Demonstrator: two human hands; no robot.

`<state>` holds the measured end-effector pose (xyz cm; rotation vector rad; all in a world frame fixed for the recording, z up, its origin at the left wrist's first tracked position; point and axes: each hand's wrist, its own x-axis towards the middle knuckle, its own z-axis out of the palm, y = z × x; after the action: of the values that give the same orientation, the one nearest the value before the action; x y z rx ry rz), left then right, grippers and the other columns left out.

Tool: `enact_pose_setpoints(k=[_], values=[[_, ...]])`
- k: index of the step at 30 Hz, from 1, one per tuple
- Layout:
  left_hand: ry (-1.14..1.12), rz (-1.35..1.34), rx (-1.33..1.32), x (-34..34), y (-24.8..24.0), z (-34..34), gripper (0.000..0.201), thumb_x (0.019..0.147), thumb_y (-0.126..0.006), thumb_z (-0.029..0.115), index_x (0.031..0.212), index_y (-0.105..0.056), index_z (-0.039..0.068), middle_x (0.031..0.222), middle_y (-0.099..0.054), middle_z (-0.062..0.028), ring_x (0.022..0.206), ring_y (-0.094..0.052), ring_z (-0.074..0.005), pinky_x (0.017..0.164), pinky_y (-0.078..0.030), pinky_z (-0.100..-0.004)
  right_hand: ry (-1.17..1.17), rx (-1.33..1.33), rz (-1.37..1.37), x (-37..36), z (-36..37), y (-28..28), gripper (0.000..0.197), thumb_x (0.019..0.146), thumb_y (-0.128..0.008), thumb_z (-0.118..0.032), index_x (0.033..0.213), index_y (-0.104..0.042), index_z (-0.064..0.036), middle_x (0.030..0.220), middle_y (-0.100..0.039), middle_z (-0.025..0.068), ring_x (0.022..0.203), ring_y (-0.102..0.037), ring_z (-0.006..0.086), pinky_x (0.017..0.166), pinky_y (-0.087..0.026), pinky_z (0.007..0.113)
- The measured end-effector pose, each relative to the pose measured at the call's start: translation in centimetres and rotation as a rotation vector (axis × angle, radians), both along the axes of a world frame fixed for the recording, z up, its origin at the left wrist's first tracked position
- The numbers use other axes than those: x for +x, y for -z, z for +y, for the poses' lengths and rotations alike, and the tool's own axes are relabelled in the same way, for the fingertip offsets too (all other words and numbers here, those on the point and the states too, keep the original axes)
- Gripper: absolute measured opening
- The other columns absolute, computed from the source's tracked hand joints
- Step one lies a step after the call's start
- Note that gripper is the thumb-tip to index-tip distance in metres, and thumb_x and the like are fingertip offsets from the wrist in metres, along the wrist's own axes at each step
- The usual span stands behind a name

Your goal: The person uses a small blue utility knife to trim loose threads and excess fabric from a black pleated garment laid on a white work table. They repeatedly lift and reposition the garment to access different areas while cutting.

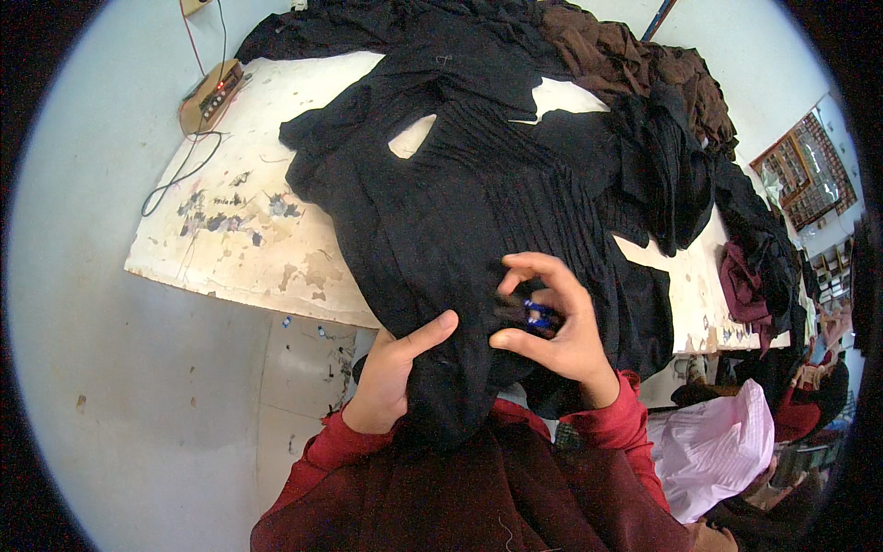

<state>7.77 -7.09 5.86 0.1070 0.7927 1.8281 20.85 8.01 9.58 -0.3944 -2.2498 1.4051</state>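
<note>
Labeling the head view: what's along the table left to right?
Wooden box with cable → bare stained tabletop → left hand on black garment → right hand holding small blue tool → maroon cloth.

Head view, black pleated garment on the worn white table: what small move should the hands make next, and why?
Probably bring the small blue tool, seemingly a thread snipper, in the right hand down onto the black pleated garment beside the left hand. That hand's thumb already pins the cloth taut at the worn white table edge, and the tool hovers just above the fabric.
</note>
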Motion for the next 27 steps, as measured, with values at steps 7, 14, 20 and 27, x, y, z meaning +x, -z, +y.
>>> enact_pose_setpoints(k=[7, 14, 20, 27], values=[[-0.069, 0.089, -0.049, -0.1, -1.2, -0.9, 0.053, 0.087, -0.07, 0.01, 0.133, -0.048, -0.003, 0.128, -0.057, -0.0128, 0.113, -0.058, -0.024, 0.098, -0.045, -0.0361, 0.062, 0.186, 0.021, 1.0, 0.5, -0.7, 0.042, 0.071, -0.083, -0.017, 0.107, -0.067, -0.0015, 0.1, -0.069, 0.0089, 0.089, -0.066, 0.0159, 0.079, -0.05, 0.027], [-0.058, 0.103, -0.047, -0.1, -1.2, -1.1, 0.053, 0.086, -0.071, 0.01, 0.133, -0.049, -0.003, 0.129, -0.057, -0.0125, 0.114, -0.058, -0.0233, 0.098, -0.045, -0.0351, -0.061, 0.511, -0.01, 1.2, -0.9, -3.2, 0.022, 0.075, -0.08, -0.024, 0.087, -0.072, -0.008, 0.076, -0.071, 0.0069, 0.061, -0.069, 0.0206, 0.055, -0.051, 0.029], [-0.055, 0.09, -0.033, -0.1, -1.5, -0.9, 0.052, 0.087, -0.07, 0.009, 0.133, -0.049, -0.003, 0.128, -0.058, -0.0124, 0.114, -0.058, -0.0229, 0.098, -0.045, -0.035, -0.078, 0.505, 0.012, 0.9, -0.9, -2.9, 0.021, 0.074, -0.08, -0.022, 0.086, -0.073, -0.0073, 0.075, -0.071, 0.0078, 0.062, -0.069, 0.021, 0.055, -0.051, 0.029], [-0.026, 0.098, -0.047, -0.2, -1.0, -0.8, 0.052, 0.087, -0.07, 0.009, 0.133, -0.049, -0.003, 0.128, -0.058, -0.0123, 0.113, -0.058, -0.0231, 0.098, -0.046, -0.0359, -0.073, 0.435, 0.082, 0.6, -0.8, -1.6, 0.021, 0.073, -0.081, -0.02, 0.087, -0.073, -0.0067, 0.076, -0.072, 0.0082, 0.062, -0.069, 0.0209, 0.055, -0.05, 0.028]])
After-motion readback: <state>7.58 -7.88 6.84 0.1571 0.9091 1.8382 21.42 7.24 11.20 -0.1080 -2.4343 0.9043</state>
